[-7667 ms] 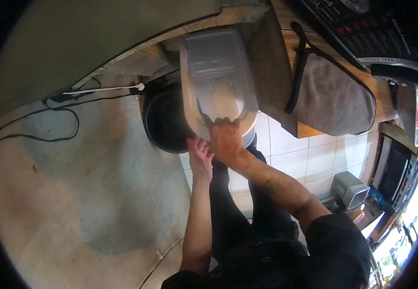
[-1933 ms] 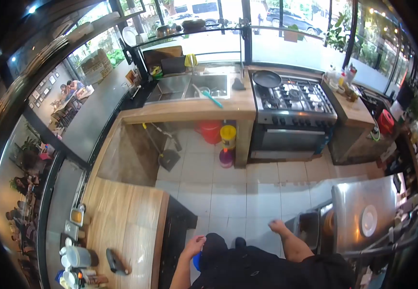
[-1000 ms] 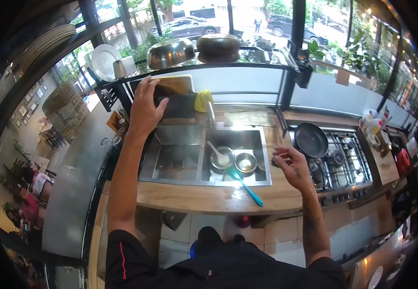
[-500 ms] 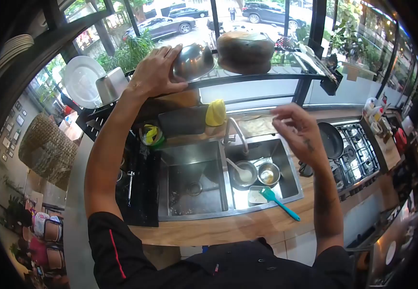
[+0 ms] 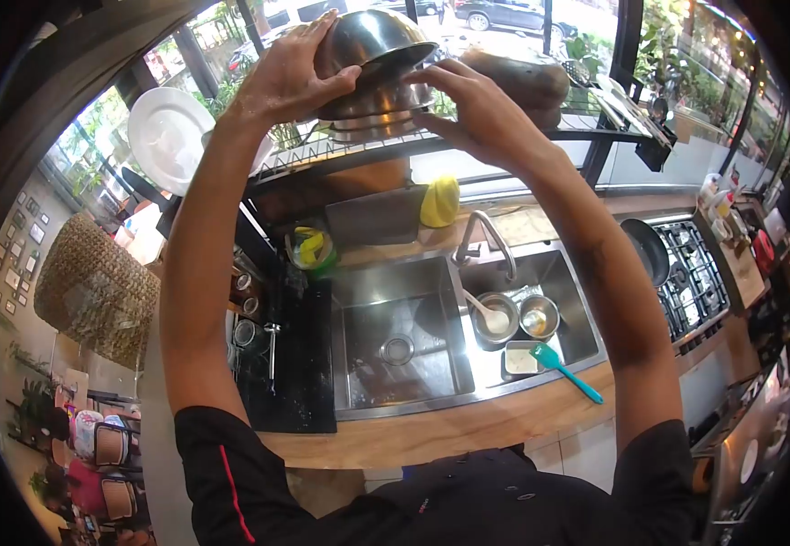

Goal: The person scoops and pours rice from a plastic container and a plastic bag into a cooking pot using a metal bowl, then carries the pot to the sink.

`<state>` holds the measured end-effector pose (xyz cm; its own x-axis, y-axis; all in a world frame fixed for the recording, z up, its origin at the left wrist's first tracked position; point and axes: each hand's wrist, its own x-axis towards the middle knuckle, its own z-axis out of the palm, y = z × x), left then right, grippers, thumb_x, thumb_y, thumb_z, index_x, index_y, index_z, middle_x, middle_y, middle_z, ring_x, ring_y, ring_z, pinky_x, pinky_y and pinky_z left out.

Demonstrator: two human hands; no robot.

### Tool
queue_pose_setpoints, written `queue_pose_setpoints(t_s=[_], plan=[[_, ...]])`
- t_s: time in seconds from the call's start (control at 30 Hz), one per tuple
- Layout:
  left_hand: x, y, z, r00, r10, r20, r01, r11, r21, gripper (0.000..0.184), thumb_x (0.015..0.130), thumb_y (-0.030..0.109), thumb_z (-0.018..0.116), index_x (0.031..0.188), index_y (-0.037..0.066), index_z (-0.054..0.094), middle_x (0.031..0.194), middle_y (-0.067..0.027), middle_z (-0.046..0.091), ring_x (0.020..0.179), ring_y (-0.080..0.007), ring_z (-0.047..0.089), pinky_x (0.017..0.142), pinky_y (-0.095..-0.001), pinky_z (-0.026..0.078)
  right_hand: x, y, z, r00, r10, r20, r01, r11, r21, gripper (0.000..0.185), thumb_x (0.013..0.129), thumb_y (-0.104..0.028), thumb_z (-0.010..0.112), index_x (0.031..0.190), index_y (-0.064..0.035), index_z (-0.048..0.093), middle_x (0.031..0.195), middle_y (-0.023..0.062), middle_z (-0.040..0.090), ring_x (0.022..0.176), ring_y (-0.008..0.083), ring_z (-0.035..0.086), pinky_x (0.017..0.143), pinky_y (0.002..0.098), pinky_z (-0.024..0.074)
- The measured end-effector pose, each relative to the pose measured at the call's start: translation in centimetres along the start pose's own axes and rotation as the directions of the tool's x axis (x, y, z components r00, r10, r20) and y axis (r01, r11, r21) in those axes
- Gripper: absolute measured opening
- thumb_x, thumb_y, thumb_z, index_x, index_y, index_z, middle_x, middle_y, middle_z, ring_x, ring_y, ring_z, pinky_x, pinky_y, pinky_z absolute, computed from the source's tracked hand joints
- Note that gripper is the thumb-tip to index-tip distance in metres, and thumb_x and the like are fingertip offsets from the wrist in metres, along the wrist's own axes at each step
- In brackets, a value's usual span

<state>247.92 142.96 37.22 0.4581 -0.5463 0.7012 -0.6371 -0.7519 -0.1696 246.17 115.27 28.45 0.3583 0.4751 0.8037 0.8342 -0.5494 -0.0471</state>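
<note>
My left hand (image 5: 290, 77) grips a shiny metal bowl (image 5: 381, 32), which is upside down and tilted above the rack. Below it, another metal bowl (image 5: 381, 100) rests upside down on the rack shelf, with more rims under it. My right hand (image 5: 472, 109) has its fingers and thumb on either side of that lower bowl's right edge. Just right of the bowls, a large dark-bottomed pan (image 5: 522, 86) sits on the same rack. A white plate (image 5: 167, 136) leans at the rack's left end.
Below the rack is a double sink (image 5: 395, 400) with a curved faucet (image 5: 495, 223). Small pots (image 5: 538, 316) stand in its right basin, and a teal brush (image 5: 568, 373) lies across the front edge. A frying pan (image 5: 647, 250) sits beside the gas stove (image 5: 690, 273).
My left hand has lifted and tilted the top bowl off the stack. My right hand has moved up from above the sink to the lower bowls. The view has shifted left.
</note>
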Motion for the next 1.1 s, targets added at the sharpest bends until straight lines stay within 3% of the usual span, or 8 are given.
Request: queue_pose_setpoints(t_s=[0.27, 0.4, 0.5, 0.57, 0.7, 0.8, 0.87, 1.1], plan=[[-0.5, -2.3, 0.3, 0.998, -0.047, -0.029, 0.046, 0.999, -0.020, 0.085, 0.085, 0.049, 0.065, 0.149, -0.003, 0.045, 0.140, -0.0301, 0.056, 0.128, -0.0414, 0.058, 0.109, -0.0439, 0.046, 5.0, 2.1, 2.3, 0.966, -0.117, 0.232, 0.179, 0.947, -0.268, 0.034, 0.088, -0.017, 0.074, 0.120, -0.0130, 0.062, 0.115, 0.0111, 0.063, 0.095, 0.0364, 0.069, 0.077, 0.0463, 0.0569], [-0.5, -3.7, 1.1, 0.992, 0.045, -0.115, -0.038, 0.997, 0.062, 0.080, 0.090, 0.049, 0.062, 0.149, -0.001, 0.045, 0.142, -0.0290, 0.054, 0.129, -0.0424, 0.057, 0.111, -0.0455, 0.045, 6.1, 2.9, 3.0, 0.984, -0.174, -0.027, 0.159, 0.945, -0.285, 0.017, 0.095, -0.017, 0.069, 0.110, -0.0127, 0.063, 0.106, 0.0095, 0.067, 0.084, 0.0355, 0.071, 0.068, 0.0457, 0.0572], [-0.7, -2.9, 1.4, 0.976, 0.159, -0.151, -0.158, 0.987, 0.015, 0.067, 0.094, 0.042, 0.060, 0.149, 0.004, 0.047, 0.143, -0.0253, 0.055, 0.130, -0.0410, 0.056, 0.110, -0.0457, 0.047, 5.6, 2.8, 3.0, 0.985, -0.161, -0.059, 0.139, 0.951, -0.275, 0.014, 0.097, -0.019, 0.067, 0.110, -0.0127, 0.065, 0.104, 0.0110, 0.068, 0.084, 0.0362, 0.071, 0.068, 0.0460, 0.0566], [-1.1, -1.9, 2.0, 0.923, 0.331, -0.198, -0.269, 0.921, 0.283, 0.060, 0.095, 0.036, 0.066, 0.147, 0.009, 0.050, 0.143, -0.0197, 0.057, 0.129, -0.0385, 0.058, 0.107, -0.0460, 0.050, 5.3, 2.9, 3.2, 0.983, -0.166, -0.082, 0.139, 0.955, -0.262, 0.014, 0.097, -0.020, 0.067, 0.110, -0.0126, 0.065, 0.104, 0.0113, 0.069, 0.084, 0.0365, 0.071, 0.068, 0.0460, 0.0565], [-1.2, -0.4, 2.9, 0.913, 0.343, -0.222, -0.258, 0.905, 0.338, 0.067, 0.088, 0.035, 0.077, 0.146, 0.011, 0.051, 0.140, -0.0158, 0.060, 0.125, -0.0360, 0.061, 0.100, -0.0456, 0.055, 4.7, 3.2, 3.2, 0.989, -0.078, -0.129, 0.043, 0.966, -0.255, 0.014, 0.098, -0.022, 0.066, 0.109, -0.0134, 0.066, 0.101, 0.0099, 0.069, 0.084, 0.0363, 0.070, 0.069, 0.0455, 0.0559], [-0.5, 0.0, 3.0, 0.934, 0.265, -0.238, -0.174, 0.923, 0.342, 0.075, 0.080, 0.034, 0.084, 0.144, 0.012, 0.052, 0.134, -0.0133, 0.063, 0.119, -0.0339, 0.064, 0.092, -0.0443, 0.059, 5.0, 3.6, 3.8, 0.981, -0.098, -0.166, 0.043, 0.951, -0.307, 0.014, 0.098, -0.023, 0.066, 0.109, -0.0146, 0.067, 0.100, 0.0083, 0.068, 0.084, 0.0359, 0.069, 0.068, 0.0459, 0.0550], [-0.1, 1.0, 3.0, 0.975, 0.071, -0.209, 0.036, 0.884, 0.466, 0.070, 0.078, 0.034, 0.085, 0.136, 0.011, 0.055, 0.123, -0.0101, 0.066, 0.112, -0.0305, 0.067, 0.085, -0.0411, 0.061, 5.1, 3.2, 4.2, 0.974, -0.086, -0.208, 0.016, 0.948, -0.318, 0.013, 0.098, -0.024, 0.065, 0.108, -0.0157, 0.067, 0.100, 0.0076, 0.066, 0.084, 0.0357, 0.069, 0.069, 0.0457, 0.0546], [1.0, 3.3, 5.0, 0.981, -0.113, -0.155, 0.183, 0.788, 0.587, 0.052, 0.076, 0.022, 0.082, 0.121, 0.009, 0.059, 0.110, -0.0119, 0.066, 0.100, -0.0314, 0.071, 0.075, -0.0405, 0.063, 4.8, 1.8, 4.9, 0.976, -0.122, -0.180, 0.074, 0.965, -0.253, 0.019, 0.095, -0.025, 0.069, 0.109, -0.0124, 0.065, 0.098, 0.0083, 0.065, 0.088, 0.0340, 0.069, 0.071, 0.0445, 0.0549]])
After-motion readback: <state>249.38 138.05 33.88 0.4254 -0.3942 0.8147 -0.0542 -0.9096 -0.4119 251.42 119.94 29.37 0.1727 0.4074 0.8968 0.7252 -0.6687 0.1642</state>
